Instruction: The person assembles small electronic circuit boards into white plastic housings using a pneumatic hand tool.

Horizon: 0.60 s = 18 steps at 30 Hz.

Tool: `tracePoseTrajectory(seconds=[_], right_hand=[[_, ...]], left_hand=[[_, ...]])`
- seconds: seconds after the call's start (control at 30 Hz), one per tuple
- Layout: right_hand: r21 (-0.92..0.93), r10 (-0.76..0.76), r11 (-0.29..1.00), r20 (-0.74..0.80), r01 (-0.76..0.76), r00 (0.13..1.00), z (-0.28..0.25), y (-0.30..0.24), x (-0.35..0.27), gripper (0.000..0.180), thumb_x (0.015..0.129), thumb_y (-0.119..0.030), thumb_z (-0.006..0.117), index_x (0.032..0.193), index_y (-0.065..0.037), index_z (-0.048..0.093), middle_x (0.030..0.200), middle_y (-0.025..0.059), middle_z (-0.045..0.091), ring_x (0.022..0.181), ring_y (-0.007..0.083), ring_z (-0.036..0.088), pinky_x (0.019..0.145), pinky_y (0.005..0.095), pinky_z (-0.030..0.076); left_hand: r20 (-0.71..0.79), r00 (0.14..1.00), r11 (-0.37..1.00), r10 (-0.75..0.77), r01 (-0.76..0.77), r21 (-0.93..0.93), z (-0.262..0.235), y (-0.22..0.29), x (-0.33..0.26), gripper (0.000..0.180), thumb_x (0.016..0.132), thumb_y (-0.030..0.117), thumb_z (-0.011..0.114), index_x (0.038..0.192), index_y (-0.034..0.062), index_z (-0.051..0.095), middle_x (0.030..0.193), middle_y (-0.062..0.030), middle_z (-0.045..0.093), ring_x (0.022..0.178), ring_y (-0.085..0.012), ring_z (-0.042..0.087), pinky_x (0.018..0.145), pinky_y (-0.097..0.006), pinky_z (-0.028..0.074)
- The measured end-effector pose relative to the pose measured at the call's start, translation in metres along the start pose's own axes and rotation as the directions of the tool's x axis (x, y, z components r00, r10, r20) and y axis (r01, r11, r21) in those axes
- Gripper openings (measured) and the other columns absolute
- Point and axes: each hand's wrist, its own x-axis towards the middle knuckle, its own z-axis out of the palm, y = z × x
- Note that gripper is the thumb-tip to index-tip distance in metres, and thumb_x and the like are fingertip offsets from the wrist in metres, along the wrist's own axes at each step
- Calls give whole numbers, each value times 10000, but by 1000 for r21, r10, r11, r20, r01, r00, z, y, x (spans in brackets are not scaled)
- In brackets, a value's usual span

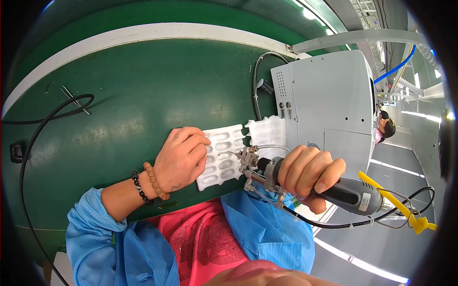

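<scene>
Gripping grey tool [349, 194] in right hand [309, 175], left hand [183, 155] on tray [222, 156]

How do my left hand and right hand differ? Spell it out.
The left hand lies over the edge of a white tray, while the right hand wraps around a grey handheld tool. A brown beaded bracelet and a dark beaded bracelet show by the left hand; none shows by the right hand. Both hands are bare, with fingers bent.
</scene>
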Motion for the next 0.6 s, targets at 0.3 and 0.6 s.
tracePoseTrajectory(seconds=[0.3, 0.6], right_hand=[[25, -1, 1000, 15, 0, 1000, 2, 0, 2, 331, 865, -193, 767, 991, -12, 519, 579, 29, 548, 458, 182, 566, 425, 319, 481], [25, -10, 1000, 8, 10, 1000, 5, 5, -1, 314, 874, -179, 756, 1000, -6, 526, 576, 23, 546, 449, 177, 557, 420, 311, 468]], left_hand=[[-4, 1000, 1000, 9, -9, 4, -1, 1, 2, 169, 694, 16, 701, 790, 53, 567, 1026, -51, 643, 1028, -272, 573, 850, -400, 448], [-7, 1000, 999, 25, -25, 19, 1, 0, 0, 177, 687, 15, 707, 781, 54, 562, 1025, -49, 641, 1023, -267, 573, 842, -398, 446]])
